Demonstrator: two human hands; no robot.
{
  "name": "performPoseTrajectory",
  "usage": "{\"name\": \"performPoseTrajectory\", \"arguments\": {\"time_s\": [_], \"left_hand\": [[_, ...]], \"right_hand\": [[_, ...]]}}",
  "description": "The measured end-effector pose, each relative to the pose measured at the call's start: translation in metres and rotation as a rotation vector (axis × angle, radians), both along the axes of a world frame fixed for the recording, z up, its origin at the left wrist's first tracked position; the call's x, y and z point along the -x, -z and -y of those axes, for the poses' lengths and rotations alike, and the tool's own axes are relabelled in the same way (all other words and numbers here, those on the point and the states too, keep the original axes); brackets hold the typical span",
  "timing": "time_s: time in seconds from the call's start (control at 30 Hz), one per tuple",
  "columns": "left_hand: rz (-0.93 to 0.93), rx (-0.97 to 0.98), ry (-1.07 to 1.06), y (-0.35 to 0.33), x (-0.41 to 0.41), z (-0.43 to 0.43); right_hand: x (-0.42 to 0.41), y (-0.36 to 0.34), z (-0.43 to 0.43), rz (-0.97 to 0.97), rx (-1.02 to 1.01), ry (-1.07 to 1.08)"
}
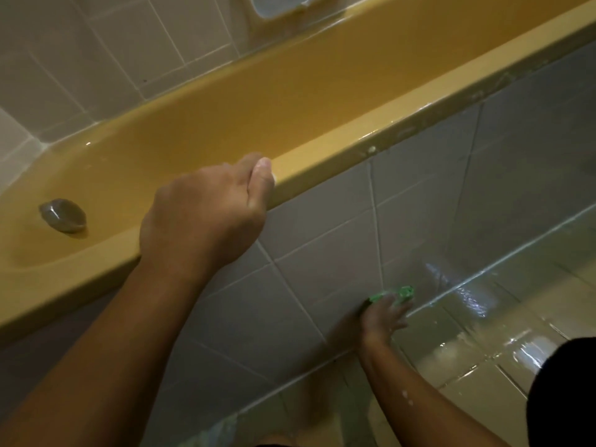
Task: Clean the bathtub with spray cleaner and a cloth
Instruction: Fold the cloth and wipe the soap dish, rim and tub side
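Observation:
The yellow bathtub (322, 75) runs across the head view from lower left to upper right. My left hand (206, 214) grips its near rim (338, 162), fingers curled over the edge. Low down, my right hand (383, 314) presses a green cloth (396, 293) against the tiled front panel (322, 253) of the tub, close to the floor. Only a small part of the cloth shows past my fingers. No spray bottle is in view.
A metal drain plug (63, 215) sits in the tub's bottom at left. White wall tiles (113, 43) rise behind the tub. The tiled floor (483, 343) at lower right is wet and glossy. A dark garment edge (567, 391) shows at the right.

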State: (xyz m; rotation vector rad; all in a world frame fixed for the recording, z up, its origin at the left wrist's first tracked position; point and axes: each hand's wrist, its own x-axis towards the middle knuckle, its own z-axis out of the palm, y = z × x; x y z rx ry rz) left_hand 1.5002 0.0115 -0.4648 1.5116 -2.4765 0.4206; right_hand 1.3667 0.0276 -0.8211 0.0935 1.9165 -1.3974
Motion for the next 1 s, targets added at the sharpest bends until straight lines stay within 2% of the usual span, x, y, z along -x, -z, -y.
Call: {"name": "performPoseTrajectory", "arguments": {"time_s": [0.1, 0.17, 0.23, 0.3, 0.37, 0.47, 0.6, 0.73, 0.83, 0.9, 1.0], "left_hand": [[0.01, 0.031, -0.004, 0.001, 0.003, 0.0], [0.008, 0.029, -0.013, 0.0, 0.005, -0.001], [0.006, 0.024, -0.021, -0.001, 0.006, -0.003], [0.005, 0.017, -0.024, -0.002, 0.007, -0.005], [0.018, 0.012, -0.025, -0.002, 0.007, -0.005], [0.024, -0.013, -0.041, -0.003, 0.008, -0.006], [0.015, -0.063, -0.059, -0.007, 0.014, -0.005], [0.009, -0.143, -0.048, -0.012, 0.023, -0.002], [0.01, -0.148, -0.017, -0.013, 0.034, -0.002], [0.021, -0.114, 0.019, -0.011, 0.042, -0.001], [0.026, -0.046, 0.066, -0.006, 0.054, 0.002]], "right_hand": [[0.006, 0.03, 0.012, 0.454, 0.064, 0.263], [0.013, 0.061, 0.021, 0.619, 0.18, 0.343], [0.009, 0.089, 0.035, 0.613, 0.224, 0.372], [-0.003, 0.043, 0.032, 0.545, 0.18, 0.323], [-0.017, -0.044, 0.016, 0.524, 0.16, 0.305], [-0.038, -0.132, 0.004, 0.188, 0.23, 0.214], [-0.047, -0.209, -0.006, -0.423, 0.462, 0.038], [-0.016, -0.248, -0.008, -0.935, 0.647, -0.071], [0.021, -0.238, -0.002, -1.309, 0.678, -0.116], [0.037, -0.215, 0.003, -1.439, 0.697, -0.109], [0.044, -0.174, 0.007, -1.372, 0.637, -0.025]]}}
